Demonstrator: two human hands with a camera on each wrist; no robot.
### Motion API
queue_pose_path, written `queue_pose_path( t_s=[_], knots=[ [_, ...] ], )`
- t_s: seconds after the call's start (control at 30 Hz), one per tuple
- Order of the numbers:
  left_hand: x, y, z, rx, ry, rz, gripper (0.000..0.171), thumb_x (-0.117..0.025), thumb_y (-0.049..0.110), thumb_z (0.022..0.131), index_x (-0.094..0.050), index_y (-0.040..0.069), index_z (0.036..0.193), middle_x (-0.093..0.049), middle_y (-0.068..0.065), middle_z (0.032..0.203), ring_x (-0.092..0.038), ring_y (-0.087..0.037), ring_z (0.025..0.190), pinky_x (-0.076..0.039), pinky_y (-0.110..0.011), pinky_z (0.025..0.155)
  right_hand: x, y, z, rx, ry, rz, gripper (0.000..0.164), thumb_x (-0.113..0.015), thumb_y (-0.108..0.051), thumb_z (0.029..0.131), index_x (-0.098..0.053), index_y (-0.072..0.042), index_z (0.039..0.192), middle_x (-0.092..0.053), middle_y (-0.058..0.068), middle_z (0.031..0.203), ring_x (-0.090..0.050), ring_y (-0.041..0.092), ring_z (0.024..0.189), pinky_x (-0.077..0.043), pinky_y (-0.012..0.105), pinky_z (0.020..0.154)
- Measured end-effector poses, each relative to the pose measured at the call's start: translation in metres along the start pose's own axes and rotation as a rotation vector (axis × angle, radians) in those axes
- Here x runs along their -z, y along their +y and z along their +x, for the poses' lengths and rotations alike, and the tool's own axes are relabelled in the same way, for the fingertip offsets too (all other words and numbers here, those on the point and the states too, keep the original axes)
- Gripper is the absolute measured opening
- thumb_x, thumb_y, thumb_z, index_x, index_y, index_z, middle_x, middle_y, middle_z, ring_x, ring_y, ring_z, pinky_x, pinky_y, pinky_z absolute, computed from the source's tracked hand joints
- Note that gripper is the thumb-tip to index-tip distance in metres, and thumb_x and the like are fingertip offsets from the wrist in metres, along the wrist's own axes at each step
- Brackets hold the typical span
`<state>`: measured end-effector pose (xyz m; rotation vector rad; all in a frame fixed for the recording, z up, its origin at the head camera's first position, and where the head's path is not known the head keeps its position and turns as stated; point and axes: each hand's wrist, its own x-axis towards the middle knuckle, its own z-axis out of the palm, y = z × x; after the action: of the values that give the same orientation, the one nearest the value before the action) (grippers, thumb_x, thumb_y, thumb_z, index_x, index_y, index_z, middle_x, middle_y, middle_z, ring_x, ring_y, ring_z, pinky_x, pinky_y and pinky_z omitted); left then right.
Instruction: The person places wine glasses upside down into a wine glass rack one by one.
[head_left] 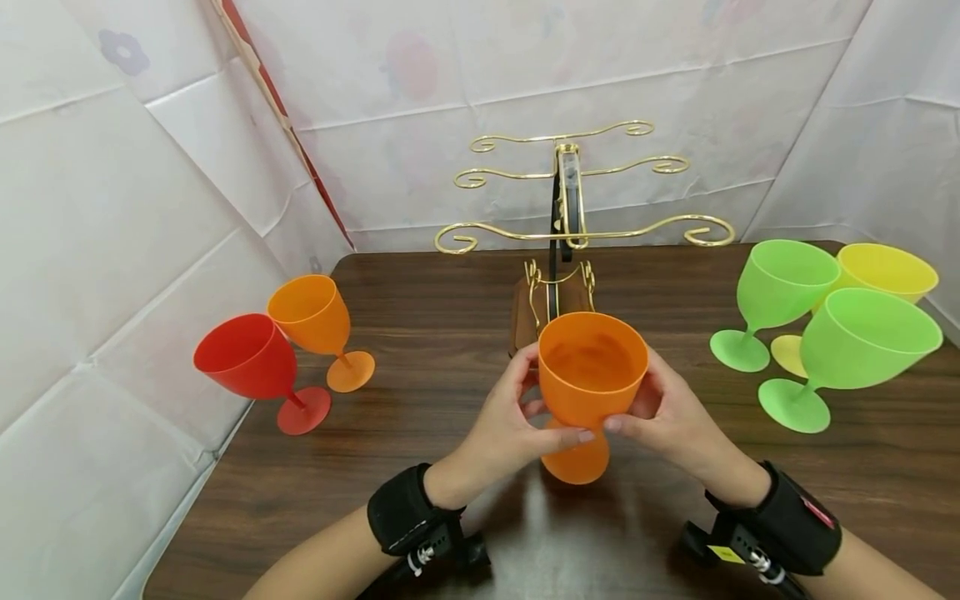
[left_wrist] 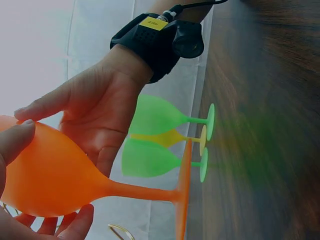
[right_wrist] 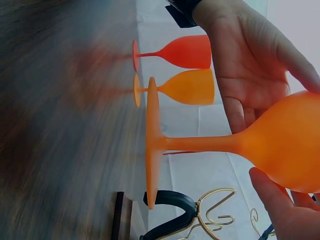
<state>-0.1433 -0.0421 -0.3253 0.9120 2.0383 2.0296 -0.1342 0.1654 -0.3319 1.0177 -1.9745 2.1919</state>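
Both hands hold an orange plastic goblet (head_left: 592, 400) upright at the front middle of the table. My left hand (head_left: 501, 421) grips the left side of its bowl, the thumb across the lower front. From the other side, my right hand (head_left: 673, 417) grips the bowl, its thumb near the stem. In the left wrist view, the orange goblet's foot (left_wrist: 184, 200) hangs above the tabletop. Beyond it stands a gold wire rack (head_left: 585, 236) with scrolled arms and a dark upright post. The bowl hides part of the rack's brown base (head_left: 522, 321).
A red goblet (head_left: 247, 358) and another orange goblet (head_left: 311, 317) stand at the left. On the right are two green goblets, one farther back (head_left: 783, 283) and one nearer (head_left: 862, 342), with a yellow goblet (head_left: 888, 271) partly behind them. White sheeting (head_left: 420, 192) surrounds the dark wooden table (head_left: 420, 333).
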Motion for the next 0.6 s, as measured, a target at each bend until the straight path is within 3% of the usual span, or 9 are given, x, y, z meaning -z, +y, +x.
queue_pose_path(
  t_s=[0.17, 0.27, 0.33, 0.4, 0.47, 0.6],
  knots=[
    [0.006, -0.002, -0.001, -0.020, -0.037, -0.027, 0.080, -0.079, 0.035, 0.075, -0.036, 0.017, 0.139, -0.045, -0.005, 0.133, -0.046, -0.020, 0.114, -0.049, -0.036, 0.092, -0.001, -0.003, 0.000, 0.051, 0.008, -0.037, 0.068, -0.072, -0.005, 0.081, -0.034, 0.005, 0.137, -0.048, 0.012, 0.127, -0.055, 0.019, 0.107, -0.050, 0.026, 0.089],
    [0.013, -0.004, -0.003, -0.042, -0.055, -0.063, 0.084, -0.073, 0.047, 0.076, -0.035, 0.009, 0.141, -0.044, -0.013, 0.134, -0.048, -0.020, 0.113, -0.049, -0.034, 0.091, -0.002, -0.007, 0.000, 0.104, 0.029, -0.106, 0.074, -0.075, 0.006, 0.074, -0.034, 0.007, 0.137, -0.048, 0.015, 0.128, -0.054, 0.020, 0.110, -0.050, 0.025, 0.089],
    [0.017, -0.004, -0.003, -0.030, -0.066, -0.087, 0.080, -0.065, 0.050, 0.083, -0.035, 0.003, 0.140, -0.044, -0.017, 0.135, -0.050, -0.021, 0.114, -0.049, -0.034, 0.091, -0.002, -0.010, -0.001, 0.138, 0.046, -0.194, 0.082, -0.078, 0.010, 0.068, -0.035, 0.007, 0.137, -0.047, 0.014, 0.130, -0.053, 0.019, 0.112, -0.049, 0.024, 0.090],
    [0.020, -0.003, -0.004, 0.026, -0.077, -0.107, 0.073, -0.052, 0.051, 0.091, -0.036, -0.001, 0.139, -0.044, -0.019, 0.136, -0.050, -0.021, 0.116, -0.048, -0.035, 0.093, 0.000, -0.013, -0.001, 0.200, 0.043, -0.288, 0.084, -0.082, 0.006, 0.066, -0.036, 0.009, 0.136, -0.047, 0.014, 0.132, -0.051, 0.019, 0.115, -0.048, 0.023, 0.092],
    [0.022, -0.001, -0.004, 0.109, -0.093, -0.125, 0.065, -0.039, 0.050, 0.098, -0.039, -0.001, 0.138, -0.044, -0.017, 0.137, -0.050, -0.020, 0.118, -0.046, -0.036, 0.096, 0.001, -0.014, 0.000, 0.284, 0.022, -0.418, 0.079, -0.082, -0.007, 0.071, -0.038, 0.009, 0.135, -0.048, 0.012, 0.134, -0.049, 0.018, 0.120, -0.046, 0.021, 0.094],
    [0.023, 0.003, -0.004, 0.282, -0.175, -0.191, 0.064, -0.027, 0.051, 0.100, -0.043, 0.001, 0.136, -0.052, -0.009, 0.127, -0.053, -0.016, 0.112, -0.046, -0.034, 0.095, 0.001, -0.012, 0.003, 0.527, -0.070, -0.614, 0.070, -0.073, -0.029, 0.082, -0.043, 0.013, 0.129, -0.047, 0.016, 0.137, -0.043, 0.021, 0.128, -0.040, 0.023, 0.101]
  ],
)
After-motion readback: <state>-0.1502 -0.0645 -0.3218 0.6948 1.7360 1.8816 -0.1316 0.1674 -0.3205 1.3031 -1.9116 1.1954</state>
